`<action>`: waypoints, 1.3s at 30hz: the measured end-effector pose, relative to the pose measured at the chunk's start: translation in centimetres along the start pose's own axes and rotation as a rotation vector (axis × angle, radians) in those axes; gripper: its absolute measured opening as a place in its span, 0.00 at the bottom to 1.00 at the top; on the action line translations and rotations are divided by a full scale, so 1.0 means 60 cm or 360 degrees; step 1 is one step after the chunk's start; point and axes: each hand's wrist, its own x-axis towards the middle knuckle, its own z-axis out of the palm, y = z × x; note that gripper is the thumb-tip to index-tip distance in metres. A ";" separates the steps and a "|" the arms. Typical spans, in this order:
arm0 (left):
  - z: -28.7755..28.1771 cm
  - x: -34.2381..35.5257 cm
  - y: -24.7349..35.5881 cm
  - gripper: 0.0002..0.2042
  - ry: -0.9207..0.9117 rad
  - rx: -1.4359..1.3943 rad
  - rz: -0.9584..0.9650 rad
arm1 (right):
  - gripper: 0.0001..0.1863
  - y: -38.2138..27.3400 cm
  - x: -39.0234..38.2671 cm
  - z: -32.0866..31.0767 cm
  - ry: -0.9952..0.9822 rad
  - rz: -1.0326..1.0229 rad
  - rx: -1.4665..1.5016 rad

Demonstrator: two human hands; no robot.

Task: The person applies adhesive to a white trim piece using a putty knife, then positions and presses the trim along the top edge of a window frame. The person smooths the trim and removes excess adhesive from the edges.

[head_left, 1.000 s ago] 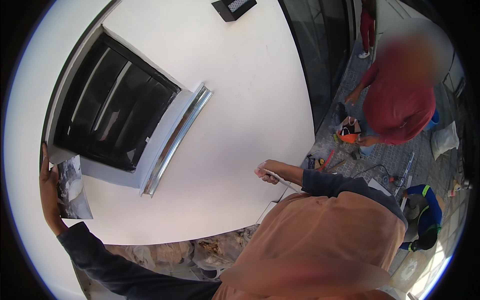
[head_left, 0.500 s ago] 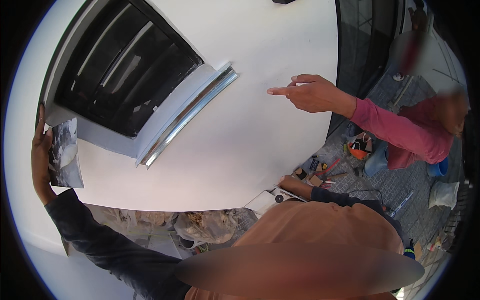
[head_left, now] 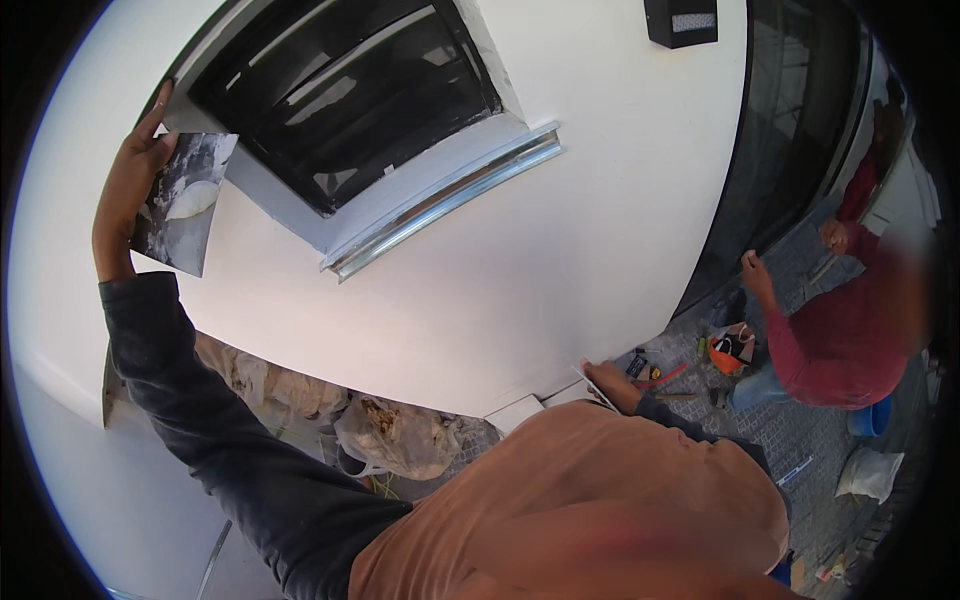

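My left hand (head_left: 130,195) is raised at the far left beside the window recess. It grips a dark, square flat plate (head_left: 185,205) smeared with white paste, a pale lump on its face. One finger stretches up to the recess edge, and the thumb lies at the plate's corner. Low by the wall's foot, my right hand (head_left: 612,386) is closed on a thin, flat, pale thing (head_left: 596,391) seen nearly edge-on; its kind cannot be made out. A shiny metal channel strip (head_left: 450,210) runs along the sill under the dark window (head_left: 350,90).
A co-worker in a red top (head_left: 845,335) crouches at the right near a dark glass door (head_left: 785,120). Tools and an orange bag (head_left: 732,350) lie on the paving. Plastic-wrapped bundles (head_left: 400,435) sit below the white wall (head_left: 480,310). A black lamp (head_left: 682,22) hangs on it.
The view has shifted, so window and strip sit further right. My left hand, still with the plate, appears higher. The co-worker's pointing arm has drawn back from the wall.
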 end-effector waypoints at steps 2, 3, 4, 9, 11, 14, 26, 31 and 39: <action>-0.004 -0.005 0.004 0.30 0.0091 0.0195 0.0312 | 0.29 0.013 0.005 -0.008 0.0108 -0.0114 -0.0200; -0.002 -0.004 0.002 0.31 0.0333 0.0753 0.0376 | 0.27 0.019 0.014 -0.013 -0.0002 0.0131 -0.0123; -0.004 -0.004 -0.003 0.31 0.0286 0.0577 0.0446 | 0.26 0.029 0.013 -0.021 -0.0131 0.0378 -0.0012; -0.008 0.014 -0.024 0.29 0.0111 0.0232 0.0344 | 0.21 0.014 -0.018 -0.072 -0.0335 0.0028 0.0406; -0.004 0.012 -0.025 0.29 0.0133 0.0289 0.0469 | 0.21 -0.049 -0.055 -0.092 -0.0538 -0.0160 0.0977; -0.002 0.000 -0.011 0.28 0.0275 0.0558 0.0538 | 0.20 -0.181 -0.142 -0.086 -0.0320 -0.0744 0.1374; 0.007 -0.014 0.012 0.34 0.0345 0.0872 0.0458 | 0.14 -0.875 -0.286 -0.051 0.2315 -0.3211 -0.0715; 0.006 -0.002 0.003 0.34 0.0324 0.0910 0.0457 | 0.18 -0.992 -0.234 -0.035 0.2746 -0.2636 -0.0781; 0.001 0.007 0.002 0.33 0.0219 0.0923 0.0368 | 0.18 -1.008 -0.209 0.113 0.2547 -0.3296 -0.0882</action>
